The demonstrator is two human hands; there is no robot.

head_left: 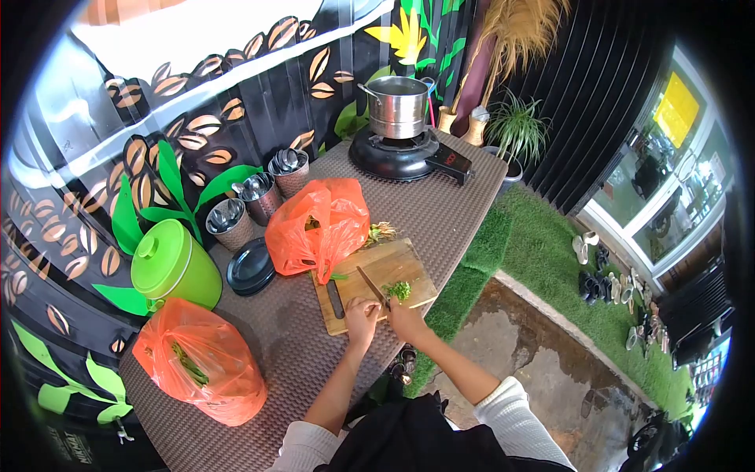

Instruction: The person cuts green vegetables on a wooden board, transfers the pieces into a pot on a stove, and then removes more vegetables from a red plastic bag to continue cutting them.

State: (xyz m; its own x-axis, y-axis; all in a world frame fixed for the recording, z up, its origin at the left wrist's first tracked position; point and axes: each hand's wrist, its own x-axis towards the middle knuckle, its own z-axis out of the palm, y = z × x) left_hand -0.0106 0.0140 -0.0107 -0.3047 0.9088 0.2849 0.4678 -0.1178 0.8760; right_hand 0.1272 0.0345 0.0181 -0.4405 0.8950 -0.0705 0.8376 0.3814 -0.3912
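Observation:
A wooden cutting board (354, 274) lies on the brown woven-pattern table. On its right part sits a small heap of chopped greens (399, 291). My right hand (403, 320) is closed round the handle of a knife (369, 282), whose blade points up and left over the board, beside the heap. My left hand (362, 321) is at the board's near edge, just left of the knife, with its fingers pressed together; what they hold, if anything, is too small to tell. An orange plastic bag (322, 224) rests against the board's far left corner, with roots (381, 232) beside it.
A pot (398, 110) stands on a portable stove (393, 156) at the table's far end. Along the wall are cutlery cups (259, 198), dark plates (251, 267) and a green lidded container (177, 266). Another orange bag (204, 366) stands at the near left.

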